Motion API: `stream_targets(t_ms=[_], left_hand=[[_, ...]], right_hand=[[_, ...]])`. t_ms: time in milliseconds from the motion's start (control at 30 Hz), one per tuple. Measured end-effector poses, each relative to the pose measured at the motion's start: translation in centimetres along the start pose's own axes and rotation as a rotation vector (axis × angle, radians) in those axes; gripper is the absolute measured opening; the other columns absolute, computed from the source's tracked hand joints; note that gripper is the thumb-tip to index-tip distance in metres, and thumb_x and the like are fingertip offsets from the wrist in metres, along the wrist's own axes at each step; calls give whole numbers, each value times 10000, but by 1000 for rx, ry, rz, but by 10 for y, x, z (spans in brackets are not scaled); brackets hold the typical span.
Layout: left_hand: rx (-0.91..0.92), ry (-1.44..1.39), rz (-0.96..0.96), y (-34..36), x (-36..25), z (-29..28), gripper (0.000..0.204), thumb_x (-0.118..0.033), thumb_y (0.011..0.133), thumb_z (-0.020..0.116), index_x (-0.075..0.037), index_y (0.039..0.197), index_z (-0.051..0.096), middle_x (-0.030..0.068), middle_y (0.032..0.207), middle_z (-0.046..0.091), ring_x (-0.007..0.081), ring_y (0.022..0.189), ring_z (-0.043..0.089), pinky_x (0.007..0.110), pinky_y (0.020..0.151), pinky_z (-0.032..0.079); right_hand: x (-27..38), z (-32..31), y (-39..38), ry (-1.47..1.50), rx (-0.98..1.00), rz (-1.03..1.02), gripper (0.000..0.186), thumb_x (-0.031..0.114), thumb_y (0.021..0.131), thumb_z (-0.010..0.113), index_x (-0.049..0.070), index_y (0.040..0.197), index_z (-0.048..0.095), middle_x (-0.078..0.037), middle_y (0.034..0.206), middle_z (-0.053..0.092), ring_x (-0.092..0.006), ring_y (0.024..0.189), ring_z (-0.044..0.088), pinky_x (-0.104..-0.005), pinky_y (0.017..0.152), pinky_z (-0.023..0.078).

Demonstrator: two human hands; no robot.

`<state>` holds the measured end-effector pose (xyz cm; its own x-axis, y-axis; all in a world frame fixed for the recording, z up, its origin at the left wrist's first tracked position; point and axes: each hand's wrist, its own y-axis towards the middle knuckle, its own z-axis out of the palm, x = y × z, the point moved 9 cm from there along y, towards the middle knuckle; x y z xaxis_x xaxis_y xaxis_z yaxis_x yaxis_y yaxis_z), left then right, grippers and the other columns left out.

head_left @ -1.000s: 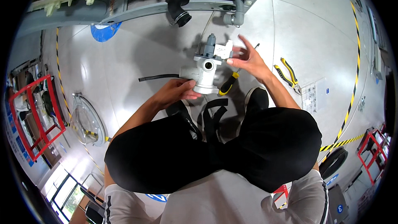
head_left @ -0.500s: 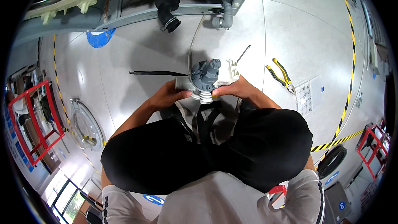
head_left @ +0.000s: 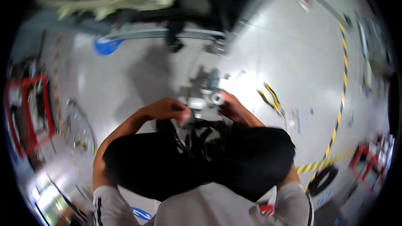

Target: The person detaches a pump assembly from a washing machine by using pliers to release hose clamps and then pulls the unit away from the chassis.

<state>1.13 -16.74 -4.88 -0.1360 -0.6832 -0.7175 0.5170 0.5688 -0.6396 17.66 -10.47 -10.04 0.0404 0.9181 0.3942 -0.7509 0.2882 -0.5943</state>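
A grey and white drain pump is between my hands, above the floor in front of my knees. Its round white port now faces up toward me, though motion blur hides the detail. My right hand is closed on the pump's right side. Close by its left side is my left hand, fingers curled together in a pinch. Whether those fingertips grip the pump or some small piece is too smeared to make out.
Yellow-and-black pliers lie on the floor to the right. Ahead stands an open machine frame with a dark hose hanging down. A round glass door lies at left, a black rubber ring at lower right.
The pump has been tipped so its white port points up toward me. My left hand has drawn back a little and curled its fingers. The whole view has shifted and blurred.
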Motion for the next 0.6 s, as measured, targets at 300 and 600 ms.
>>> stream_targets(t_ms=[300, 600], left_hand=[[-167, 399, 235, 50, 1, 2, 681, -494, 746, 780, 34, 1135, 598, 162, 972, 675, 234, 924, 639, 345, 798, 488], [-82, -193, 357, 3, -9, 27, 406, -389, 879, 680, 2, 966, 611, 53, 801, 620, 136, 766, 586, 306, 636, 423]], right_hand=[[-8, -42, -18, -137, -74, 114, 541, 475, 922, 526, 127, 1332, 462, -52, 1294, 534, -242, 1183, 514, -420, 974, 421], [7, -32, 3, -317, 12, 189, 643, 546, 940, 441, 96, 1396, 399, -68, 1358, 500, -241, 1235, 487, -388, 1029, 388]])
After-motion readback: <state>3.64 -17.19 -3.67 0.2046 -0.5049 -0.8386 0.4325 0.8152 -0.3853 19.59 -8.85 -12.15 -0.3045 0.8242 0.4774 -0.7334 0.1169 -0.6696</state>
